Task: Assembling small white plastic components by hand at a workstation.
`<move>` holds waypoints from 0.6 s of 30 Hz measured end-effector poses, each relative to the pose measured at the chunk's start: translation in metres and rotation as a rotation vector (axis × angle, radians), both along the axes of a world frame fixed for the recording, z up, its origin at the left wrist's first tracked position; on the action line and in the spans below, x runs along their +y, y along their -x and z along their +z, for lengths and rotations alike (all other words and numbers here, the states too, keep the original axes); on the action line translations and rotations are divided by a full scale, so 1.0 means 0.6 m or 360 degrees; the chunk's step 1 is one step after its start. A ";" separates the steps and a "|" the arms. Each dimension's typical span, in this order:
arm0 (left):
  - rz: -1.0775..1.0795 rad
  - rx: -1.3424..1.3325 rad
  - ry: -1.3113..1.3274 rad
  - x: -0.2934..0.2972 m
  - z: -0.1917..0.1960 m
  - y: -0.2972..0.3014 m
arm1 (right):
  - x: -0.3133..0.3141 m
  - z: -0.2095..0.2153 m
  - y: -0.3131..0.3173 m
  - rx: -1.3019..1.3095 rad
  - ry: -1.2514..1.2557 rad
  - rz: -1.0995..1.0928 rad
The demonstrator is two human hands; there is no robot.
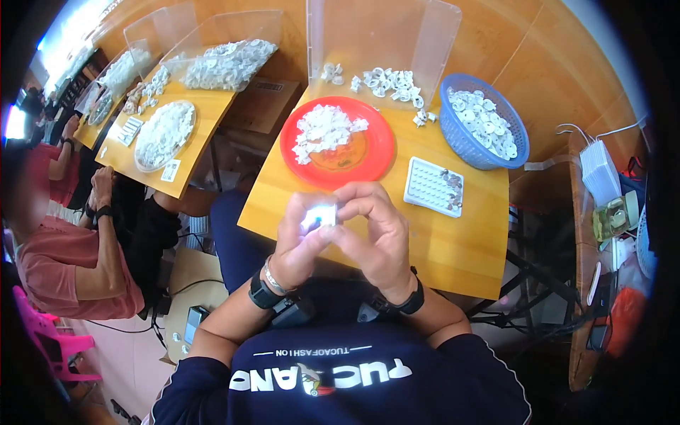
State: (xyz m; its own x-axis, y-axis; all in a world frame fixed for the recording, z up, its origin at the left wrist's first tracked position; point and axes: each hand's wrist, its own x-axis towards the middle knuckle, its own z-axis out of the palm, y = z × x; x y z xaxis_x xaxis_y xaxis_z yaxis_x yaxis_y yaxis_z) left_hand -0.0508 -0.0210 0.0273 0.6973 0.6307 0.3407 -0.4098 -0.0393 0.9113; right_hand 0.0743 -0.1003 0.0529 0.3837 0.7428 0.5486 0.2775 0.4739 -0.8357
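Just in front of the table's near edge, my two hands meet around a small white plastic part (323,214) with a bright bluish-white glow. My left hand (296,241) is closed on its left side, thumb and fingers pinching it. From the right, my right hand (377,237) touches it with thumb and curled fingertips. Glare and fingers hide the part's exact shape. Beyond my hands, a red plate (386,152) carries a heap of small white plastic pieces (326,127). To the right lies a white tray (418,202) with rows of pits and several small metallic discs (452,183).
A blue basket (453,145) full of white round parts stands at the back right. Loose white parts (389,83) lie before a clear plastic bin (375,42). On the left, a person in pink (85,269) sits at another table (202,117). A cluttered shelf (582,312) runs along the right.
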 end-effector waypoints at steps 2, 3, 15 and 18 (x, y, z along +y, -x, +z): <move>-0.0021 0.0017 0.0000 -0.001 -0.001 0.000 | 0.001 -0.007 -0.002 0.0161 -0.0047 0.0085; -0.0014 0.0040 -0.0034 -0.001 -0.001 -0.001 | 0.001 -0.010 -0.003 0.0165 -0.0043 0.0087; 0.0025 0.0020 0.0221 -0.001 0.004 -0.007 | -0.001 -0.015 -0.015 0.0058 0.0023 0.0090; 0.0095 0.0039 0.0114 -0.001 0.005 -0.004 | -0.001 -0.017 -0.015 0.0055 0.0045 0.0084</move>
State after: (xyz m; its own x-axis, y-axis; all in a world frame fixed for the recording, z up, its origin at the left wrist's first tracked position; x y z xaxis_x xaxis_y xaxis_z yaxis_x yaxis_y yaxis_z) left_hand -0.0483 -0.0214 0.0304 0.6653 0.6934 0.2768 -0.3863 0.0025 0.9224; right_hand 0.0834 -0.1008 0.0428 0.3622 0.7774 0.5143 0.2236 0.4631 -0.8576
